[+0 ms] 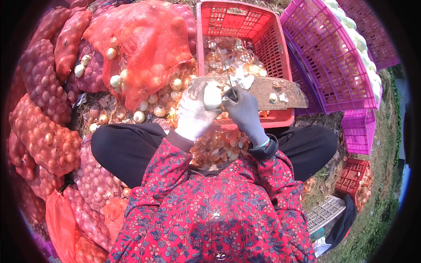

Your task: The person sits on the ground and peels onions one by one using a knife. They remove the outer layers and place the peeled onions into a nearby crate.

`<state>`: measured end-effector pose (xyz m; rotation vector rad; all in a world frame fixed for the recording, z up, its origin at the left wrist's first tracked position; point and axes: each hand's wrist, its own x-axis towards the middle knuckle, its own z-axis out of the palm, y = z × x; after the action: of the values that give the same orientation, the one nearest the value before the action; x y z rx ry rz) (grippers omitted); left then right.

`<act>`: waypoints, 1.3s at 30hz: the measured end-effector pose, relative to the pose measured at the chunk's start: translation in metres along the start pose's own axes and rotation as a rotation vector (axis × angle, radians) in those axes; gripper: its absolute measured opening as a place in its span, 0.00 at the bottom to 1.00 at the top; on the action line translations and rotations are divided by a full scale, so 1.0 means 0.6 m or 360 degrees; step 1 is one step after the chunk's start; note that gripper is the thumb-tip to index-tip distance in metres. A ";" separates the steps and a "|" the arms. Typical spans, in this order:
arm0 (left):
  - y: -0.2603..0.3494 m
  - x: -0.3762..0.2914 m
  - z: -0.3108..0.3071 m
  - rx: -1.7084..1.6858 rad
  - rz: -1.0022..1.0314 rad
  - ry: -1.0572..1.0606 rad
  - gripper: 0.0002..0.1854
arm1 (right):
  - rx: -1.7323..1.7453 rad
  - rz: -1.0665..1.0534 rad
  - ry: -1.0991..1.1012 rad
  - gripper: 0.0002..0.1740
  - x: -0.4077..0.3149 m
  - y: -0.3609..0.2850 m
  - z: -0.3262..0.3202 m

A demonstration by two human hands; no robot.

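A pale peeled onion (212,96) is held in my gloved left hand (194,110), above the near left corner of a red plastic crate (292,115). Close against the onion's right side, my gloved right hand (243,110) grips a knife (227,70) whose thin blade points up and away. A worn wooden board (283,88) lies across the crate, just beyond my hands. On its right part rest an onion piece (273,97) and a white scrap of skin (283,97). Onion skins (227,54) fill the crate's bottom.
An open orange mesh bag of onions (141,42) lies at the left, with loose onions (160,110) beside it. More full mesh bags (49,144) are piled farther left. A purple crate (332,56) holding peeled onions stands at the right. Onion skins (213,148) cover the ground between my legs.
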<state>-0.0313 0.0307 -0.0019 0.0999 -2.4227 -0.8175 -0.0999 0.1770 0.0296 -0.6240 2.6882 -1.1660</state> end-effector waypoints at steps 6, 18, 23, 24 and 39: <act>0.006 0.005 -0.013 -0.0081 -0.0152 -0.0082 0.46 | -0.0595 0.0423 0.0122 0.16 0.042 0.064 0.001; 0.013 0.009 -0.021 0.0041 -0.0409 -0.0142 0.47 | -0.0637 -0.0169 -0.0152 0.11 -0.081 0.016 0.020; 0.006 0.008 -0.018 0.0019 -0.0460 -0.0161 0.48 | -0.0234 0.0076 0.0050 0.14 -0.044 0.081 0.033; 0.012 0.012 -0.016 0.0065 -0.0487 -0.0177 0.48 | 0.0084 0.0208 0.0073 0.15 -0.040 0.089 0.029; 0.011 0.003 -0.012 -0.0061 -0.0186 -0.0078 0.48 | -0.0450 0.0224 0.0202 0.15 0.053 0.067 0.015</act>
<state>-0.0282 0.0316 0.0078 0.2106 -2.4646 -0.9278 -0.1389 0.1821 -0.0045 -0.3981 2.9775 -0.8248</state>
